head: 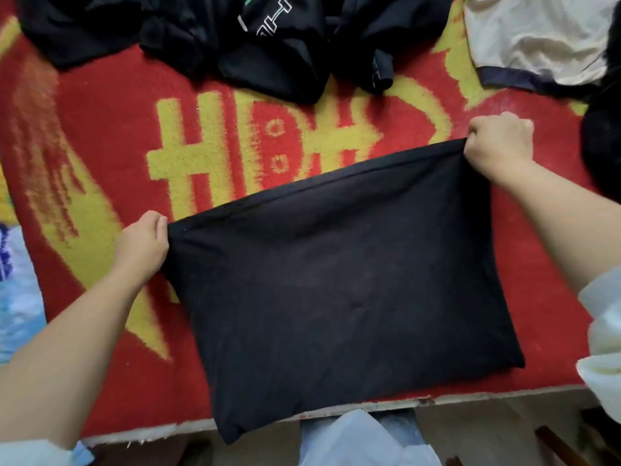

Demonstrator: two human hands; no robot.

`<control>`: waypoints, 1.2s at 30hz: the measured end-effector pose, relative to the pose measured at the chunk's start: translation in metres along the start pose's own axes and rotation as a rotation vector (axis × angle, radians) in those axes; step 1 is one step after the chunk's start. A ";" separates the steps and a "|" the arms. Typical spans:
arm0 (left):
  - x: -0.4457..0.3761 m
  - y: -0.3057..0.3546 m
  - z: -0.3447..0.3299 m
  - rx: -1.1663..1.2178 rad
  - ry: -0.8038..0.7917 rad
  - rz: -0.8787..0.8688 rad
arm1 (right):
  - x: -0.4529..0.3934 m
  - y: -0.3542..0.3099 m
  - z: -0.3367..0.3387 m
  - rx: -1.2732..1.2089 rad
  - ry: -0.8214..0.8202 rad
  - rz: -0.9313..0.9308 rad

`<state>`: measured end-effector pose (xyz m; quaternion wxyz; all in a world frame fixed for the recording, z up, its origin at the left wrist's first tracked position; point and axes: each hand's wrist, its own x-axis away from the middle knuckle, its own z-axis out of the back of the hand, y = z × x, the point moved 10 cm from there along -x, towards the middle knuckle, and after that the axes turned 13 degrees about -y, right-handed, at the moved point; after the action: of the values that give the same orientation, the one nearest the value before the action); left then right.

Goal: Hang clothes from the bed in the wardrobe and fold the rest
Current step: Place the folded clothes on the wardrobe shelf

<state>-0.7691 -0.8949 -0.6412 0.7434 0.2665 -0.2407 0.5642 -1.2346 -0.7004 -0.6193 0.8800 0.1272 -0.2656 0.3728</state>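
We hold a black folded garment (336, 290) flat on the red and yellow blanket (111, 156), its near corner hanging past the bed edge toward us. Our left hand (142, 245) pinches its far left corner, fingers curled round the cloth; our right hand (497, 142) grips the far right corner the same way. The top hem runs taut between both grips. Beyond them lies a heap of black clothes (268, 45), and past the right hand a cream garment (537, 38).
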 end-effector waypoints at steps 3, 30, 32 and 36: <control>-0.011 -0.016 -0.001 -0.058 -0.024 0.090 | -0.010 0.006 -0.005 -0.007 -0.029 -0.098; 0.189 -0.033 -0.201 0.046 -0.139 0.226 | 0.190 0.062 -0.183 -0.131 -0.150 0.096; 0.223 -0.046 -0.208 0.401 -0.095 0.481 | 0.204 0.079 -0.182 -0.281 -0.138 -0.083; 0.275 -0.056 -0.222 0.816 0.076 0.764 | 0.235 0.101 -0.192 -0.380 -0.184 -0.424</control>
<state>-0.6338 -0.5638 -0.6314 0.3310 0.4059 -0.0556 0.8500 -1.0991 -0.4115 -0.6434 0.9184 0.0463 -0.3768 0.1112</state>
